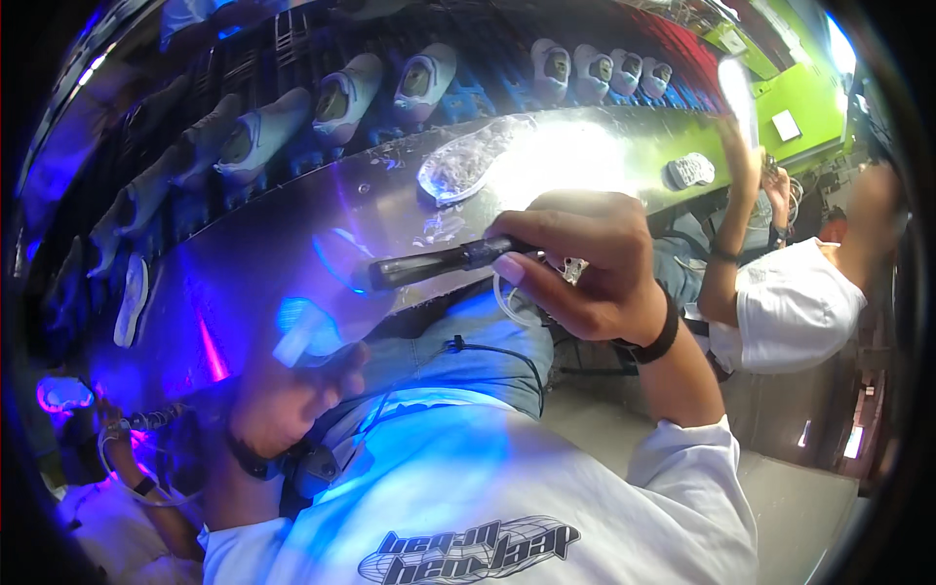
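My right hand (pixel 585 263) is closed round a black pen-shaped tool (pixel 424 265), its narrow end pointing left. A clear tube (pixel 517 304) loops below that hand. Low on the left, my left hand (pixel 292 400) is blurred by motion, fingers bent. It seems to grip a pale, blue-lit shoe sole (pixel 310 327), also smeared, whose upper end rises just left of the tool's tip. Beyond both hands, a pale, rough-surfaced shoe sole (pixel 468 164) lies on the metal worktable (pixel 375 190), beside a glaring patch of light.
Several shoes (pixel 426 83) stand along a dark conveyor rack behind the table. Another sole (pixel 690 171) lies farther right. A co-worker in a white shirt (pixel 799 307) works at the right; another person (pixel 122 517) is at the lower left. A dark cord (pixel 497 349) crosses my lap.
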